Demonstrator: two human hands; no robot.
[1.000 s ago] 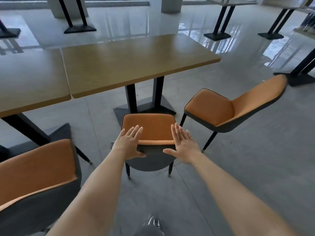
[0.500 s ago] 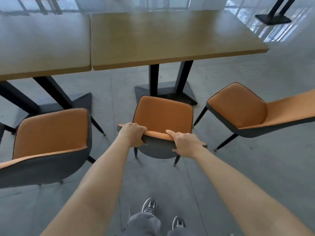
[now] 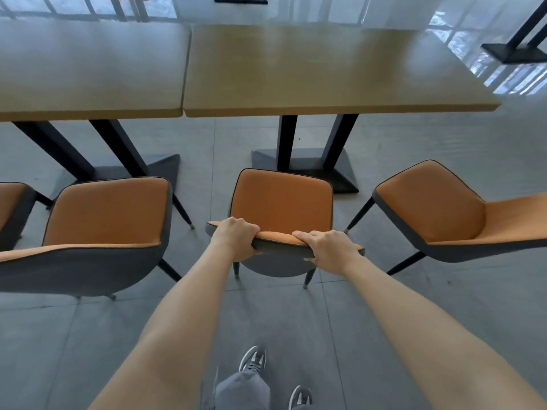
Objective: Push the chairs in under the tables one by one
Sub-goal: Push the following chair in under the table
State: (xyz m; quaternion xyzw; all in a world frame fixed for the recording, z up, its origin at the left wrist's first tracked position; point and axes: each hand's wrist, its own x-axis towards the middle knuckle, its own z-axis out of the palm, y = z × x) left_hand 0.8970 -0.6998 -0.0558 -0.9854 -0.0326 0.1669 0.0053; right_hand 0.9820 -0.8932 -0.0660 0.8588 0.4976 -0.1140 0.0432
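An orange chair with a grey back (image 3: 282, 207) stands in front of me, facing the right wooden table (image 3: 325, 72). Its seat lies short of the table's front edge, near the black table base (image 3: 305, 167). My left hand (image 3: 235, 239) grips the left part of the backrest's top edge. My right hand (image 3: 328, 247) grips the right part of the same edge. A second wooden table (image 3: 88, 69) adjoins on the left.
An orange chair (image 3: 103, 226) stands left of the held one, and part of another (image 3: 11, 208) shows at the left edge. A chair turned sideways (image 3: 444, 208) stands on the right. My shoes (image 3: 253, 361) are on grey floor tiles behind the chair. Another table's black base (image 3: 515, 51) sits far right.
A second ago both hands lay open over the backrest; they closed on its top edge. Since then the view has drawn nearer to the tables, with the grip unchanged.
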